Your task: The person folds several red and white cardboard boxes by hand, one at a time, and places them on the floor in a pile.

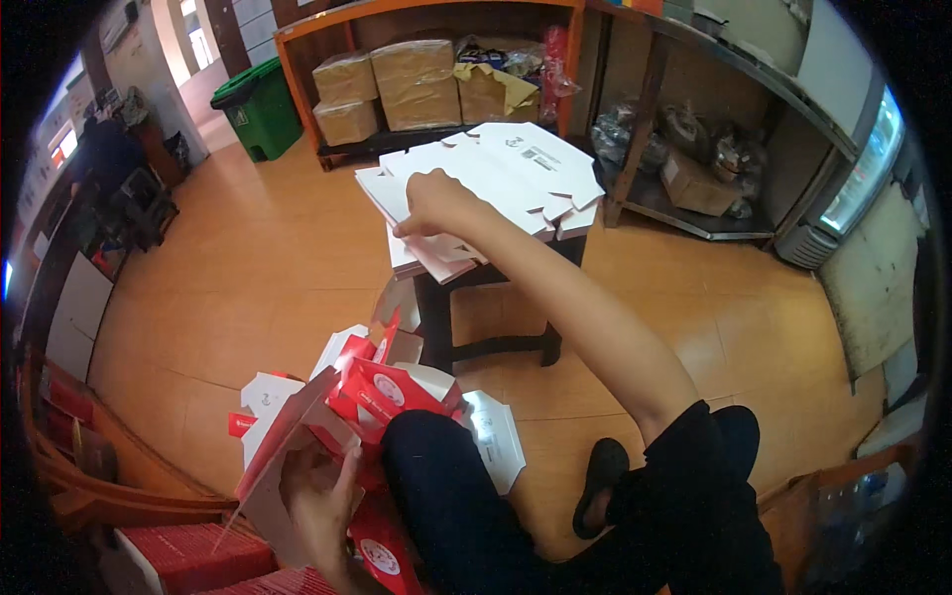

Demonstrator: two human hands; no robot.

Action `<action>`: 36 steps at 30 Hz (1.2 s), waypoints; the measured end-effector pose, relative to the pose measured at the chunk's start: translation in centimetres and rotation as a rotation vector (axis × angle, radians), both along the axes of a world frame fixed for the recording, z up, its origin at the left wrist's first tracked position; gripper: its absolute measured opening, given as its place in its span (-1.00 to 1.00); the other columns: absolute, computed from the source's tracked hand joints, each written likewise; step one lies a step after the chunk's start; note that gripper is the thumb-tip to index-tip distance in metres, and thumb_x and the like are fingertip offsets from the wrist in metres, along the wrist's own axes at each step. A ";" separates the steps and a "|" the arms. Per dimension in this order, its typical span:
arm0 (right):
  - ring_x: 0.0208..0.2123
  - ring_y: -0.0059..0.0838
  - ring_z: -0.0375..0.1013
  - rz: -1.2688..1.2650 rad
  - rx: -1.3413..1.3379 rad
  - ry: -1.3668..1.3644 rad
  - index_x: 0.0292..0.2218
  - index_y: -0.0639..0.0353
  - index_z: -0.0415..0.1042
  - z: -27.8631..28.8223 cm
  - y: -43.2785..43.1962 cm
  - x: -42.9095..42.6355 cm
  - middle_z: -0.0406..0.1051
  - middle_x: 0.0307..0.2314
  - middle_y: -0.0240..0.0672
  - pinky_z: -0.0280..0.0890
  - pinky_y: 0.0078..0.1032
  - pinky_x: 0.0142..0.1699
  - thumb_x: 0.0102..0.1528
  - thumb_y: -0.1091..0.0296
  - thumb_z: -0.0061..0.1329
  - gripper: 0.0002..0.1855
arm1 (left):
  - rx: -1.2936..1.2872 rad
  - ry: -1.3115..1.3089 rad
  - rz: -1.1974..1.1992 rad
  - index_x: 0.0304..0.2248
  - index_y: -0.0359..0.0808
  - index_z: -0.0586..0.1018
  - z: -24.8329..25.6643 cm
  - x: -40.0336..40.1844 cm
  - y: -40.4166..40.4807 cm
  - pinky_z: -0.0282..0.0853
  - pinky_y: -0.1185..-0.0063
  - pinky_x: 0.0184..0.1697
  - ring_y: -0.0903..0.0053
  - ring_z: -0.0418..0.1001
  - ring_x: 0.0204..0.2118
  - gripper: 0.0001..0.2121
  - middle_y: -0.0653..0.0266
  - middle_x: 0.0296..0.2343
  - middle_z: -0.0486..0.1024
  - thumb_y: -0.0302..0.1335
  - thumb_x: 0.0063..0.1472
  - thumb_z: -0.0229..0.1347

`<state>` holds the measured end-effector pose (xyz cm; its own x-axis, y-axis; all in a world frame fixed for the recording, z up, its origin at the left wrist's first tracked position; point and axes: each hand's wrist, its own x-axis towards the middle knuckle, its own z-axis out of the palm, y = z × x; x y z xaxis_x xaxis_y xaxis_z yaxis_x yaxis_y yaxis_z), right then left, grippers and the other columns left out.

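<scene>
My right hand (439, 201) pinches the near left edge of flat white cardboard blanks (513, 167), which lie stacked on a dark stool (439, 327). The blanks have cut slots and bear small dark printing. Low on the left, my left hand (316, 494) holds a partly opened red carton (286, 424) with its pale inside toward me; some fingers are hidden within it. Just beyond that hand lies a heap of red folded cartons (383, 394) with round white logos, beside my knee. A loose white blank (494, 442) is on the floor by the heap.
Bundled red flat cartons (197, 554) are at the lower left, near a curved wooden chair (134, 476). Wrapped cardboard boxes (416, 85) fill an orange shelf. A green bin (260, 108), a metal rack (699, 230) and a glass-door cooler (855, 186) stand farther off. At far left is a person (111, 152).
</scene>
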<state>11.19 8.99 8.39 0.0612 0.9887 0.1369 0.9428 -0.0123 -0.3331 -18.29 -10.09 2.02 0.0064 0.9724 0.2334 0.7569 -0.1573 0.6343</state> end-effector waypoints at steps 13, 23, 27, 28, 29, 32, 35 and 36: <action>-0.45 -0.08 0.46 -0.471 1.192 0.141 -0.39 0.30 0.43 7.1 -8.1 12.1 0.43 -0.54 0.01 0.34 -0.32 -0.31 -0.12 0.42 -0.14 -0.78 | 0.241 -0.159 0.087 -0.30 -0.44 0.50 3.5 2.0 -0.1 0.26 0.58 -0.30 0.50 0.37 -0.45 -0.76 0.16 -0.50 0.43 -0.45 0.06 0.10; -0.51 -0.44 0.44 0.149 0.601 -0.475 -0.22 0.37 0.37 2.4 -28.6 3.5 0.41 -0.51 -0.24 0.34 -0.56 -0.50 -0.14 0.61 -0.08 -0.65 | -0.419 -1.386 -0.954 0.07 -0.34 0.12 2.5 16.6 2.9 0.17 0.47 -0.02 0.37 0.19 0.03 -0.24 0.12 -0.10 0.28 -0.06 -0.02 0.09; -0.58 -0.55 0.35 0.303 0.367 -0.488 -0.30 0.32 0.34 -3.8 -31.5 2.6 0.27 -0.51 -0.32 0.27 -0.66 -0.57 -0.02 0.38 -0.13 -0.75 | -0.702 -1.194 -0.713 -0.01 -0.40 0.21 -0.2 22.5 1.2 0.12 0.58 -0.02 0.54 0.22 -0.07 -0.50 0.21 -0.12 0.28 -0.27 0.15 0.02; -0.53 -0.46 0.35 0.286 0.264 -0.289 -0.30 0.31 0.35 -4.0 -31.6 3.0 0.27 -0.47 -0.29 0.29 -0.57 -0.50 -0.01 0.33 -0.12 -0.74 | -0.714 -1.142 -0.744 -0.04 -0.40 0.27 0.1 23.3 0.6 0.14 0.60 -0.04 0.56 0.25 -0.12 -0.55 0.25 -0.17 0.32 -0.27 0.17 0.00; -0.48 -0.37 0.36 0.266 0.165 -0.089 -0.30 0.30 0.35 -4.0 -31.9 3.4 0.27 -0.44 -0.26 0.31 -0.49 -0.43 0.00 0.28 -0.12 -0.73 | -0.725 -1.089 -0.776 -0.08 -0.39 0.33 0.4 24.1 0.2 0.15 0.62 -0.07 0.58 0.28 -0.17 -0.60 0.28 -0.22 0.36 -0.27 0.19 -0.02; -0.27 -0.16 0.29 0.061 0.293 -0.081 -0.27 0.27 0.33 -0.9 -30.2 7.9 0.25 -0.37 -0.14 0.23 -0.31 -0.21 -0.06 0.29 -0.07 -0.69 | -0.570 -0.871 -1.005 -0.15 -0.39 0.42 -1.0 25.8 1.0 0.17 0.68 -0.13 0.66 0.28 -0.23 -0.63 0.35 -0.31 0.40 -0.24 0.22 -0.08; -0.29 -0.15 0.29 -0.178 0.566 -0.203 -0.27 0.26 0.32 0.5 -28.1 11.8 0.26 -0.35 -0.14 0.22 -0.34 -0.23 -0.11 0.33 -0.06 -0.67 | -0.451 -0.719 -1.045 -0.17 -0.40 0.43 1.0 27.9 1.0 0.18 0.71 -0.22 0.75 0.26 -0.29 -0.61 0.41 -0.36 0.38 -0.21 0.24 -0.13; -0.30 -0.16 0.30 -0.194 0.620 -0.090 -0.31 0.22 0.33 -0.2 -27.4 12.5 0.27 -0.38 -0.16 0.20 -0.34 -0.23 -0.14 0.37 -0.04 -0.71 | -0.422 -0.719 -1.058 -0.18 -0.40 0.44 1.2 28.7 1.5 0.19 0.70 -0.23 0.73 0.27 -0.30 -0.61 0.40 -0.37 0.39 -0.20 0.25 -0.14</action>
<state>23.71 -18.36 8.19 0.1924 0.6971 0.6907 0.9673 -0.0164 -0.2530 10.37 -8.60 3.22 0.7966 0.5745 0.1882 -0.1236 -0.1500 0.9809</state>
